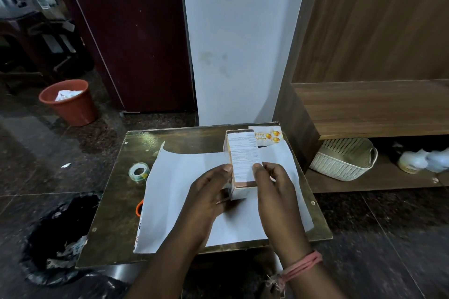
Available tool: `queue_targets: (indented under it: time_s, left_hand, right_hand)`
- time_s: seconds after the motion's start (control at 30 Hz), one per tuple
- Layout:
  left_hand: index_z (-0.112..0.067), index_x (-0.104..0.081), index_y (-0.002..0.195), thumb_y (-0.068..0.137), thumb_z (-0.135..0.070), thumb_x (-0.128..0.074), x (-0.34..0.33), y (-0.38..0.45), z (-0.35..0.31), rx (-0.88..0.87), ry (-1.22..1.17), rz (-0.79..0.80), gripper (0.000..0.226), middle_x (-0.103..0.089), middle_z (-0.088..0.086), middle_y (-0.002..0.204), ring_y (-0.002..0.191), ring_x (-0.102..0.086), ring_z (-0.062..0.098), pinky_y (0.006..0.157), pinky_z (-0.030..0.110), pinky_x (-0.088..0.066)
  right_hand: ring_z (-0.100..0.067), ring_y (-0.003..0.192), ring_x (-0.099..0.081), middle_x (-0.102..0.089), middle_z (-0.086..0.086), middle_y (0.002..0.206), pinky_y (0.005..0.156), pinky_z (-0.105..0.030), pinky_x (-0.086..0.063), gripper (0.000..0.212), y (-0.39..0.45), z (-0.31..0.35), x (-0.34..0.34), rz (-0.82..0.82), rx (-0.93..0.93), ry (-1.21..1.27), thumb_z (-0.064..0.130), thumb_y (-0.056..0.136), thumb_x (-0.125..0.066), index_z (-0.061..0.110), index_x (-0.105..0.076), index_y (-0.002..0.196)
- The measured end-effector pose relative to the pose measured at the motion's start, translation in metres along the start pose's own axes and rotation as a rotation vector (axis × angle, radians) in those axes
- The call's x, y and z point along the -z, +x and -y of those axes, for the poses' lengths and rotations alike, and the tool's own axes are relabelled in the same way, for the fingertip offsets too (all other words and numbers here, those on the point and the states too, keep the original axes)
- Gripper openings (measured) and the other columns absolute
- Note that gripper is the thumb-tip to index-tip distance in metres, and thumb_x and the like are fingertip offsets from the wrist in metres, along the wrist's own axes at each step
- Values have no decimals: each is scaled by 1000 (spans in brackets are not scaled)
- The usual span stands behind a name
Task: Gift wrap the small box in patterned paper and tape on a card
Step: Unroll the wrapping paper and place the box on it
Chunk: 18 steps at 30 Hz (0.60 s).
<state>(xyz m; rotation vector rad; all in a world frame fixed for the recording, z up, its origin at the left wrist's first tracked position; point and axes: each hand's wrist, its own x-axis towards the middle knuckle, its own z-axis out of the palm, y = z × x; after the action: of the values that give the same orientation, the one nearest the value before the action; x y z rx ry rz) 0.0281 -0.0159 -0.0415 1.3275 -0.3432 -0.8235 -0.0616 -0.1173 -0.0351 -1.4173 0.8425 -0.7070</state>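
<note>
The small box point(243, 160) is shown lying lengthwise on the wrapping paper point(182, 189), its printed top face turned upward and its long axis running away from the viewer. It is gripped at its near end from both sides: the left hand point(206, 192) is curled against the left face, thumb at the upper edge, and the right hand point(274, 184) is curled against the right face, thumb tip on the top edge. Whether the box rests fully on the sheet or is raised slightly at the near end cannot be told.

The paper is spread white side up across a low dark table point(109, 213), with a trace of printed pattern visible along its lower left edge. A greeting card point(268, 137) bearing orange ornaments is seen beyond the box at the far right corner of the table, partly hidden behind the box. A roll of clear tape point(139, 172) is placed left of the sheet, and an orange scissor handle point(139, 207) is seen protruding from under the paper's left edge. Pink thread bands point(303, 266) are worn on the right wrist.

On the floor, a red bucket point(70, 104) holding crumpled paper is seen at upper left, a black bag point(60, 233) at lower left. A white woven basket point(343, 160) is seen on a low wooden shelf to the right.
</note>
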Motion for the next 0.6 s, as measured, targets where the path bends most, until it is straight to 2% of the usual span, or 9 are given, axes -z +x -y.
queue_targets:
  time_s: [0.07, 0.13, 0.2, 0.23, 0.33, 0.43, 0.5, 0.6]
  left_hand:
    - [-31, -68, 128, 95, -36, -70, 0, 1, 1, -86, 99, -67, 34, -75, -5, 119, 109, -73, 17, 93, 36, -57]
    - [-39, -62, 133, 93, -34, -75, 2, 2, 5, -199, 244, -104, 42, -73, -15, 121, 107, -72, 11, 89, 30, -58]
    - [-37, -61, 137, 99, -30, -66, 2, 1, 4, -257, 249, -85, 39, -72, -15, 124, 109, -72, 12, 89, 30, -59]
    - [-33, -63, 137, 102, -28, -61, 3, 0, 1, -268, 218, -76, 35, -73, -12, 124, 110, -72, 14, 88, 31, -59]
    - [-30, -69, 128, 100, -37, -65, 7, 1, -1, -236, 124, -95, 30, -73, -7, 125, 117, -69, 18, 94, 38, -58]
    - [-37, -65, 132, 84, -49, -77, 8, 0, 0, -147, 35, -91, 51, -69, -5, 131, 121, -67, 19, 103, 49, -55]
    - [-31, -62, 137, 90, -41, -77, 7, 1, 1, -111, 17, -15, 51, -70, -3, 131, 122, -67, 21, 104, 48, -54]
    - [-24, -62, 138, 97, -28, -64, 6, -2, -1, -122, 50, 66, 42, -72, -2, 130, 123, -67, 20, 105, 43, -52]
  right_hand:
    - [-4, 107, -64, -67, 13, 118, 93, -35, -54, 27, -3, 3, -1, -7, 88, -51, 49, 93, -65, 33, -62, 114]
    - [-1, 106, -67, -70, 16, 115, 90, -30, -54, 40, -4, 5, -3, 41, 95, -4, 49, 85, -75, 34, -59, 119]
    - [-2, 109, -67, -70, 15, 119, 92, -29, -53, 46, 0, 5, -3, 73, 81, -13, 45, 86, -76, 35, -57, 127]
    - [-5, 109, -68, -71, 12, 120, 92, -31, -55, 41, 2, 6, -1, 86, 66, -11, 42, 90, -72, 34, -60, 128]
    - [-17, 98, -74, -77, -1, 112, 83, -40, -59, 28, 9, 12, 5, 133, -217, 321, 38, 101, -56, 24, -66, 123]
    - [-22, 85, -75, -77, -10, 107, 72, -37, -58, 35, 9, 12, 8, 193, -414, 534, 41, 104, -48, 18, -67, 121]
    - [-25, 92, -75, -76, -13, 111, 78, -39, -59, 40, 8, 11, 6, 209, -475, 559, 42, 104, -46, 14, -65, 126]
    - [-31, 104, -73, -74, -15, 115, 92, -47, -57, 43, 9, 8, 4, 212, -508, 554, 40, 106, -43, 12, -61, 132]
